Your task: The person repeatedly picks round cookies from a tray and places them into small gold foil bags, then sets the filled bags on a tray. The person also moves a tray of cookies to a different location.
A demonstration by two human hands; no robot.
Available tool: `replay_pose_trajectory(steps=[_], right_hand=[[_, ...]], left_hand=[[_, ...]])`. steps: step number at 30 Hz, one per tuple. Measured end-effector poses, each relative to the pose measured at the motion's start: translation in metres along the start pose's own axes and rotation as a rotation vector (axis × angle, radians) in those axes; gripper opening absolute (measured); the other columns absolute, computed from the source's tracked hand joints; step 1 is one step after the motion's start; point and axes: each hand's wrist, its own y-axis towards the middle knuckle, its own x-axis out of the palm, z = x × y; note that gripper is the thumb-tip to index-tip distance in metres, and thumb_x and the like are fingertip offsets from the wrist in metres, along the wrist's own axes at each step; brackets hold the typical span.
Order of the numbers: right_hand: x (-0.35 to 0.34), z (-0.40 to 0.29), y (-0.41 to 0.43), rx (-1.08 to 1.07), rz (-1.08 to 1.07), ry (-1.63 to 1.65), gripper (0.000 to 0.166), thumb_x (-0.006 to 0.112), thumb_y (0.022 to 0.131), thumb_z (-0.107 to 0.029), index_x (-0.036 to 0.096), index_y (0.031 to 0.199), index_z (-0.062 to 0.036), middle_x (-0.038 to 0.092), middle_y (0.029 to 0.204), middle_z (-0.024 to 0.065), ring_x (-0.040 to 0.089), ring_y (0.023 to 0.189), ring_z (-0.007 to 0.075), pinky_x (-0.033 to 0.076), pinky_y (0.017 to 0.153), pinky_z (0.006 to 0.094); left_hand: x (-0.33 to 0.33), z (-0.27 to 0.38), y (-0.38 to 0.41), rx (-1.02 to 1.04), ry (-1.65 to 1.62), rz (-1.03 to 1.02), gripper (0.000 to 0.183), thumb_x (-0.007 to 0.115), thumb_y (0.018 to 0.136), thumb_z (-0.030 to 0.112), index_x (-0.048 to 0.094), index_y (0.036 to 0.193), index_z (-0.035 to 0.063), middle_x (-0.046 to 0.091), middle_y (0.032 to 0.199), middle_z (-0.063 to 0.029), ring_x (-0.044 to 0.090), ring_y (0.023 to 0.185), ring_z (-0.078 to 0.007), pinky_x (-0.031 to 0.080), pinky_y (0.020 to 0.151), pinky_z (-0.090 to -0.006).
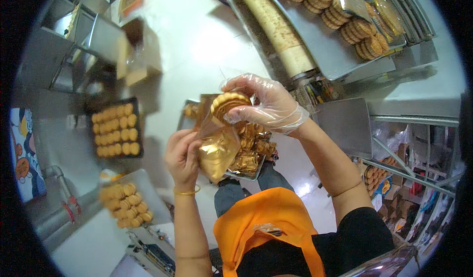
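Observation:
My left hand, bare with a gold-coloured bracelet at the wrist, pinches the side of a clear-and-gold plastic bag. My right hand wears a clear plastic glove and grips a short stack of round scalloped cookies at the bag's mouth. How far the stack sits inside the bag I cannot tell. Below the hands, a metal tray carries many gold-wrapped packets, partly hidden by the bag and my right hand.
Cookie stacks and wrapped packs lie on a metal tray at upper right, beside a pale roller. On the left are a dark tray of cookies and a lighter tray with more. A cardboard box stands at upper left.

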Motion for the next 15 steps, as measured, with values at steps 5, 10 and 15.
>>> replay_pose_trajectory(steps=[5, 10, 15], right_hand=[[0.023, 0.009, 0.003, 0.131, -0.123, 0.001, 0.037, 0.077, 0.09, -0.017, 0.057, 0.118, -0.0041, 0.066, 0.109, 0.0057, 0.063, 0.104, 0.0128, 0.052, 0.089, 0.0286], [0.046, 0.026, 0.003, -0.018, -0.083, 0.252, 0.034, 0.075, 0.091, -0.009, 0.056, 0.118, -0.0049, 0.063, 0.114, 0.0042, 0.061, 0.107, 0.0126, 0.05, 0.095, 0.0298], [0.07, 0.027, 0.01, -0.062, -0.129, -0.038, 0.035, 0.077, 0.09, -0.014, 0.059, 0.118, -0.0058, 0.066, 0.108, 0.006, 0.063, 0.099, 0.0128, 0.051, 0.088, 0.029]], left_hand=[[-0.012, -0.013, -0.016, -0.086, -0.042, -0.151, 0.015, 0.072, 0.088, 0.011, 0.073, 0.095, -0.0021, 0.069, 0.095, -0.0134, 0.065, 0.086, -0.0274, 0.051, 0.079, -0.0344], [-0.028, -0.029, -0.034, -0.09, -0.124, -0.188, 0.012, 0.072, 0.087, 0.009, 0.073, 0.094, -0.0007, 0.068, 0.094, -0.0113, 0.065, 0.086, -0.0255, 0.051, 0.077, -0.0331], [-0.048, -0.048, -0.052, -0.136, -0.135, -0.188, 0.011, 0.073, 0.085, 0.008, 0.074, 0.093, 0.0009, 0.068, 0.094, -0.0111, 0.065, 0.086, -0.0254, 0.051, 0.076, -0.0332]])
